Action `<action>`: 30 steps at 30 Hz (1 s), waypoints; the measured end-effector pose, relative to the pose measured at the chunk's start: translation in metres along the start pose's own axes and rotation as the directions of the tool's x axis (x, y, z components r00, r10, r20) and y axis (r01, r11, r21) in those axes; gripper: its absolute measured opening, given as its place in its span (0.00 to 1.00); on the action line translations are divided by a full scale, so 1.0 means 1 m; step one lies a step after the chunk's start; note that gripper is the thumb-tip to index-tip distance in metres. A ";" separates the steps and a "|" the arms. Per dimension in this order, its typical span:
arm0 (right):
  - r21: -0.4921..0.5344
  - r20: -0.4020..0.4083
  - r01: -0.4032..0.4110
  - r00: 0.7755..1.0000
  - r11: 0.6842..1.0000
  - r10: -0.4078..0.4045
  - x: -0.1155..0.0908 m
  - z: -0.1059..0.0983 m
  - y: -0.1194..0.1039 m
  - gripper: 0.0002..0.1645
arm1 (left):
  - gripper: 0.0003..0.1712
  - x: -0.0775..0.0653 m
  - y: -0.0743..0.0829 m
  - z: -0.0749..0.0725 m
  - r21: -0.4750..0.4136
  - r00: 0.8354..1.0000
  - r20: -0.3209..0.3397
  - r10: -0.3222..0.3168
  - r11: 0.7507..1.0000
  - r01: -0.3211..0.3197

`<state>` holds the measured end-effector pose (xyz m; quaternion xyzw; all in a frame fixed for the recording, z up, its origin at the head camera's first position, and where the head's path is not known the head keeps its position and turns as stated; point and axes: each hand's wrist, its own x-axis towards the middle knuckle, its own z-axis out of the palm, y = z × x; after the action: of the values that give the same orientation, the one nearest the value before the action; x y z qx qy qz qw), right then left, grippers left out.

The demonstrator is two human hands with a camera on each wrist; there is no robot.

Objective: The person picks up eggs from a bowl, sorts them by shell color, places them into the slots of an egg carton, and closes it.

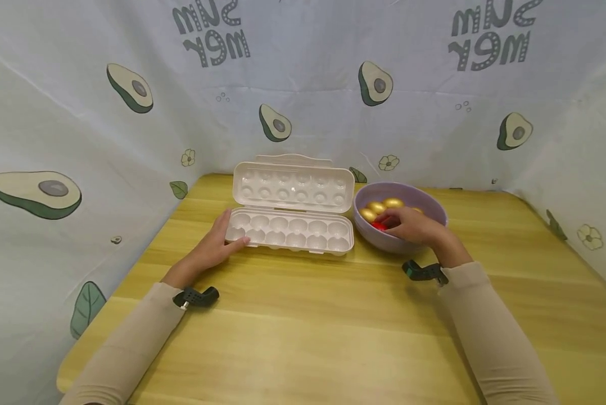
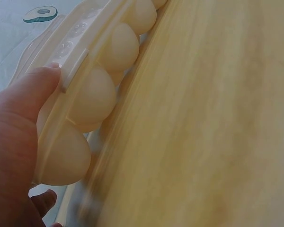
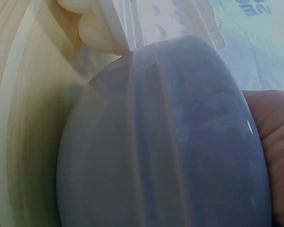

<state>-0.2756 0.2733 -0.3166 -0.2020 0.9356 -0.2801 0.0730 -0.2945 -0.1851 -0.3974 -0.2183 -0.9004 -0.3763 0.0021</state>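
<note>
Left hand clasps the dimpled plastic carton. Right hand, bent into a round bowl, pinches a red object.

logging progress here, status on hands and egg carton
Left hand holds open egg carton. Right hand in purple bowl at red item, grip unclear. Bowl rim between it and carton.
</note>
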 end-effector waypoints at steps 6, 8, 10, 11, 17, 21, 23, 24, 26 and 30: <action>-0.021 -0.024 0.007 1.000 1.000 -0.007 0.003 0.004 0.014 0.18 | 0.54 0.000 0.000 0.001 0.014 1.000 0.000 0.011 1.000 -0.011; -0.034 -0.029 0.005 1.000 0.999 -0.006 0.003 0.004 0.013 0.18 | 0.54 0.000 0.000 0.002 0.016 1.000 0.003 0.007 1.000 -0.007; -0.048 -0.036 -0.001 0.999 0.999 0.000 0.003 0.004 0.012 0.18 | 0.54 0.000 0.001 0.001 0.019 1.000 0.008 0.005 1.000 -0.005; -0.050 -0.039 -0.004 0.999 0.999 0.002 0.003 0.003 0.012 0.18 | 0.54 0.000 0.001 0.001 0.019 1.000 0.008 0.003 1.000 -0.003; -0.043 -0.061 0.011 0.998 0.999 -0.014 0.005 0.002 0.011 0.19 | 0.54 0.001 0.001 0.000 0.020 1.000 -0.001 -0.001 1.000 0.001; -0.016 -0.061 0.025 0.998 1.000 -0.026 0.005 0.001 0.012 0.20 | 0.54 0.002 0.001 0.000 0.031 1.000 -0.001 -0.009 0.999 0.009; -0.007 -0.060 0.026 0.998 1.000 -0.027 0.005 0.002 0.012 0.20 | 0.54 0.002 0.001 0.000 0.035 1.000 0.002 -0.008 0.999 0.008; -0.004 -0.060 0.029 0.998 1.000 -0.029 0.004 0.002 0.012 0.21 | 0.54 0.002 0.001 -0.001 0.036 1.000 0.004 -0.007 0.999 0.007; -0.011 -0.063 0.027 0.998 1.000 -0.027 0.004 0.002 0.013 0.21 | 0.54 0.001 0.001 -0.001 0.033 1.000 0.005 -0.005 0.999 0.005; -0.042 -0.068 0.011 0.998 0.999 -0.013 0.004 0.002 0.013 0.23 | 0.53 0.000 0.001 -0.001 0.023 1.000 0.002 0.003 1.000 -0.003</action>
<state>-0.2836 0.2808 -0.3255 -0.1994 0.9420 -0.2677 0.0350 -0.2945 -0.1846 -0.3960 -0.2201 -0.9044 -0.3656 0.0041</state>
